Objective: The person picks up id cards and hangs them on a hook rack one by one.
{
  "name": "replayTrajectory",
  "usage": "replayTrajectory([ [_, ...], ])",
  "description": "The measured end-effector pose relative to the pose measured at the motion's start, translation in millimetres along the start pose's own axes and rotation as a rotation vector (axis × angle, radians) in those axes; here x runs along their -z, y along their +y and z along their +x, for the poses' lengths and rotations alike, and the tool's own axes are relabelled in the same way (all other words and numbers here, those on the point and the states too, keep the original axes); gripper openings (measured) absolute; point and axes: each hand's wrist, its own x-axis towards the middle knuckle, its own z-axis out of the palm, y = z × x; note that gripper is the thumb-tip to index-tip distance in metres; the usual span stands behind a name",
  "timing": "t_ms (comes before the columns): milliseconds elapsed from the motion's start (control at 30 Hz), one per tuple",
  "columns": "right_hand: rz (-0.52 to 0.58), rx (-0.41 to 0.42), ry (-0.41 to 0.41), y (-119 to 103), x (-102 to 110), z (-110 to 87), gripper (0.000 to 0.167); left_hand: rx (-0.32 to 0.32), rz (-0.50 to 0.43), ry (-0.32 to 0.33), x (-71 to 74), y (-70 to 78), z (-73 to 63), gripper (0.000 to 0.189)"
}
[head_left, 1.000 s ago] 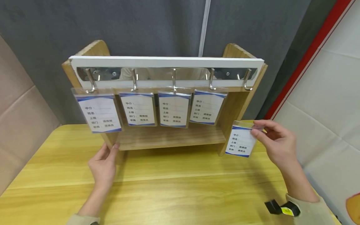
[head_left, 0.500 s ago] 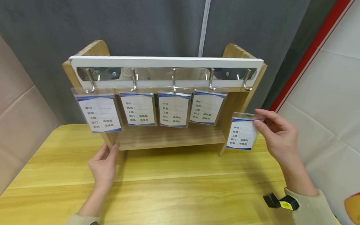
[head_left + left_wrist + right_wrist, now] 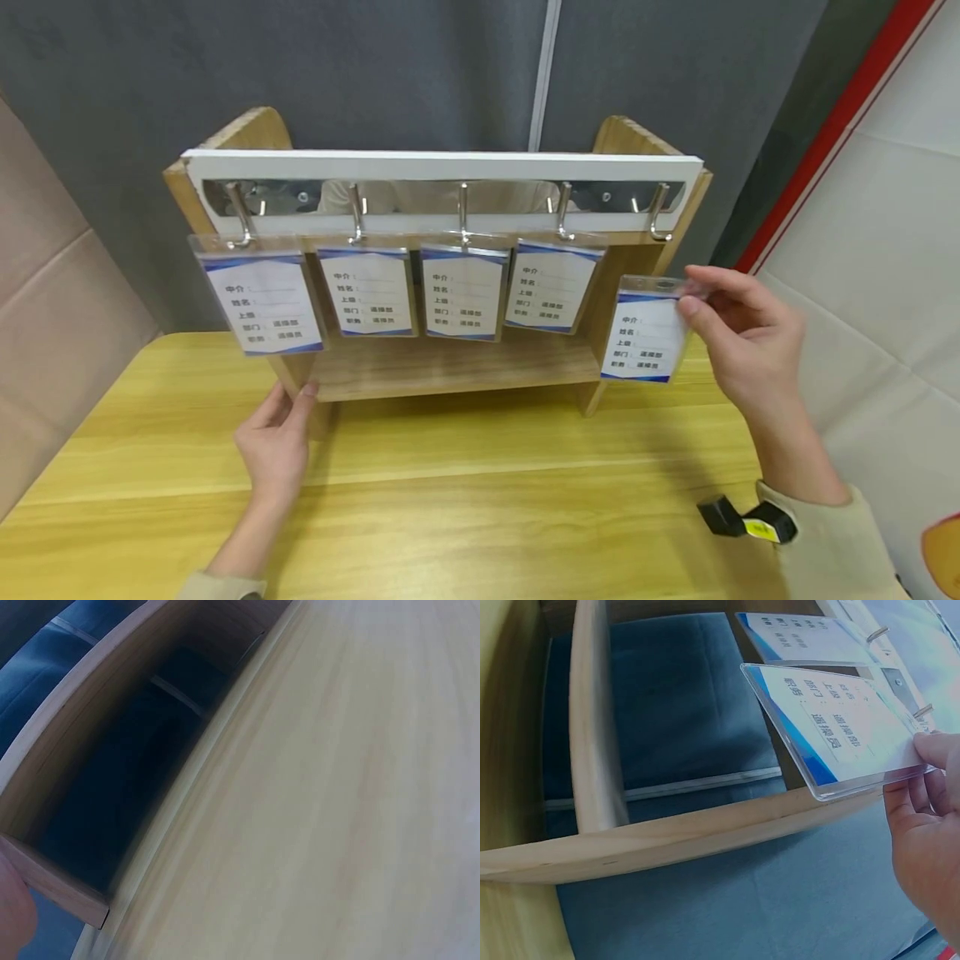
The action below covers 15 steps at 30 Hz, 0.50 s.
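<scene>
My right hand (image 3: 753, 337) pinches a badge holder (image 3: 643, 337) by its top right corner, in front of the shelf's right side panel and below the rightmost hook (image 3: 658, 212). In the right wrist view the clear sleeve of this badge holder (image 3: 840, 727) is tilted, its printed white and blue card facing up. At the lower left my left hand (image 3: 273, 442) grips the side panel of the wooden shelf (image 3: 457, 367) between thumb and fingers. From the other hooks hang several similar badge holders (image 3: 465, 292). Little of the left hand appears in the left wrist view.
A white rail (image 3: 442, 164) with metal hooks spans the shelf front; the rightmost hook holds nothing. The shelf stands on a yellow wood-grain table (image 3: 465, 500). Grey cloth (image 3: 420, 75) hangs behind it, and a white padded wall (image 3: 877, 250) stands on the right.
My right hand has raised the badge holder towards the rail, and the card now hangs straighter. The left hand has stayed at the shelf's side panel.
</scene>
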Motion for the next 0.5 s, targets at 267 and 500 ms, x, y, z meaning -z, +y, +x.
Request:
replayTrajectory([
  [267,0.041,0.007,0.021,-6.8,-3.7,6.6,0.027,-0.015,-0.012,-0.007,-1.2,0.2,0.5,0.034],
  [500,0.024,0.023,0.042,-12.0,-10.1,12.6,0.028,-0.005,-0.008,0.000,-0.2,-0.1,0.2,0.034],
])
